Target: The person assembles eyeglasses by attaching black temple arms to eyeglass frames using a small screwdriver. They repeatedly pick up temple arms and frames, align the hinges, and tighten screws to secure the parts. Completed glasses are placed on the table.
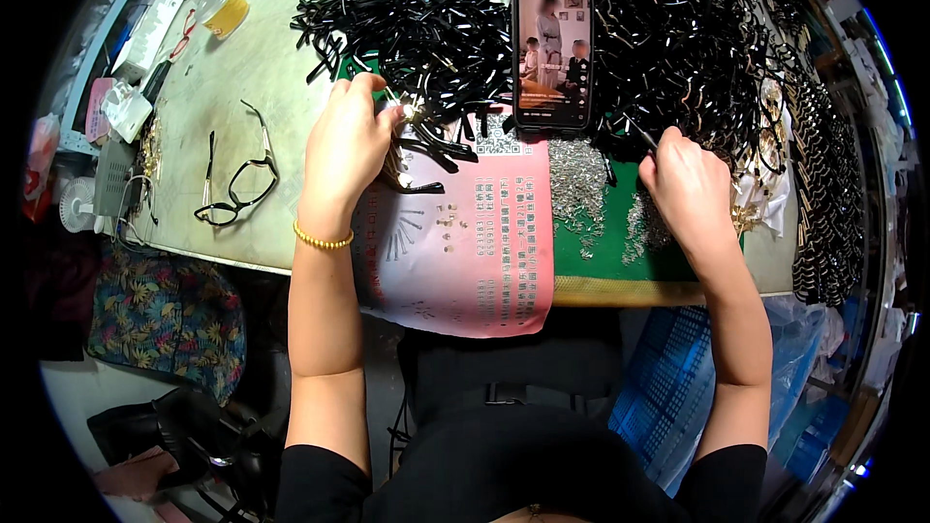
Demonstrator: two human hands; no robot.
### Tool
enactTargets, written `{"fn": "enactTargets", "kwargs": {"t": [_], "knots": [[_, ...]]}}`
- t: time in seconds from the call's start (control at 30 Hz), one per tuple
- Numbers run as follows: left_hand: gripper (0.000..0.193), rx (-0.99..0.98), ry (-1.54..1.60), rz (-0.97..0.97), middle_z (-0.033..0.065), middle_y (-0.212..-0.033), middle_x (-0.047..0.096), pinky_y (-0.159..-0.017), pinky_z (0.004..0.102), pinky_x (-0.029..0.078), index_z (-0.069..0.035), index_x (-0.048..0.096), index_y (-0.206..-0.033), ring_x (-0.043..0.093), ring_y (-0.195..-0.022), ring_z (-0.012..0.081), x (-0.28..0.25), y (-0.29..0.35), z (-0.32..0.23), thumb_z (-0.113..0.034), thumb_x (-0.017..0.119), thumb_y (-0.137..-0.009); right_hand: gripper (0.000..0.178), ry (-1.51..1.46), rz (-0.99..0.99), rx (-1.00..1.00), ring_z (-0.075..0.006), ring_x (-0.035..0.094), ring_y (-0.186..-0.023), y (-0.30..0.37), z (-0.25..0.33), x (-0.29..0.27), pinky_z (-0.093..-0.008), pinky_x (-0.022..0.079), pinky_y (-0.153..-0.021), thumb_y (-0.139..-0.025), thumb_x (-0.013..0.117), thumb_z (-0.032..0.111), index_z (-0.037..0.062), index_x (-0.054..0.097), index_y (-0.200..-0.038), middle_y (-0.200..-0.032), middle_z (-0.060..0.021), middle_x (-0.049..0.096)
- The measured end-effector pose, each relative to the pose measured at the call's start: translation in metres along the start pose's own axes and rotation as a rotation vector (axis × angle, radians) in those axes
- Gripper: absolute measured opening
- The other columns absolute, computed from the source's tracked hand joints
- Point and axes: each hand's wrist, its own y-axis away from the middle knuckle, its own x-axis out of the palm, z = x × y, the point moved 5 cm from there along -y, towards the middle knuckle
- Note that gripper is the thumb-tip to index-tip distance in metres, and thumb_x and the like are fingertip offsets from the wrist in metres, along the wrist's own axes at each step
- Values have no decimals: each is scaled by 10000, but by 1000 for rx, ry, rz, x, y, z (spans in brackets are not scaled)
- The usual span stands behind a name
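My left hand (349,140) is closed on a bunch of black glasses temple arms (421,157) with metal hinge ends, held just above a pink printed sheet (484,232). My right hand (690,179) is closed around a thin dark tool (639,134) whose tip points up and left toward the pile. A large heap of black temple arms (639,29) covers the far side of the table. Small silver screws (576,184) lie scattered on the green mat (605,257) between my hands. A few metal pins (402,237) lie on the pink sheet.
A phone (552,48) playing a video leans against the heap. A finished pair of black glasses (237,179) lies at the left. A roll of yellow tape (228,12), white boxes and a small fan (77,205) sit at the far left. A blue crate (668,378) stands under the table.
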Motion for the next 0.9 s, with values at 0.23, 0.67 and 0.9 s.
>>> {"fn": "enactTargets", "kwargs": {"t": [0.23, 0.67, 0.9], "knots": [[254, 139, -5, 127, 128, -1053, 642, -853, 385, 526, -68, 662, -1195, 660, -954, 280, -7, -12, -10, -98, 692, -944, 165, -95, 108, 88, -418, 708, -684, 16, -10, -20, -502, 583, -651, -854, 643, 122, -26, 593, -800, -709, -224, 681], [445, 8, -48, 213, 175, -905, 732, -747, 439, 542, -41, 574, -1165, 718, -890, 359, 3, -15, -47, -303, 786, -875, 319, -1412, 510, 385, 8, 460, -710, 80, -33, -43, -167, 374, -617, -984, 650, 89, 20, 617, -1294, -889, 75, 564], [304, -95, 311, 202, 82, -765, 694, -595, 296, 481, -41, 630, -1200, 599, -618, 130, 0, 10, -10, -180, 708, -942, 148, -1568, 497, 419, -44, 564, -824, 122, -37, -35, -213, 468, -761, -910, 740, 38, 3, 660, -1029, -951, -4, 658]]}}
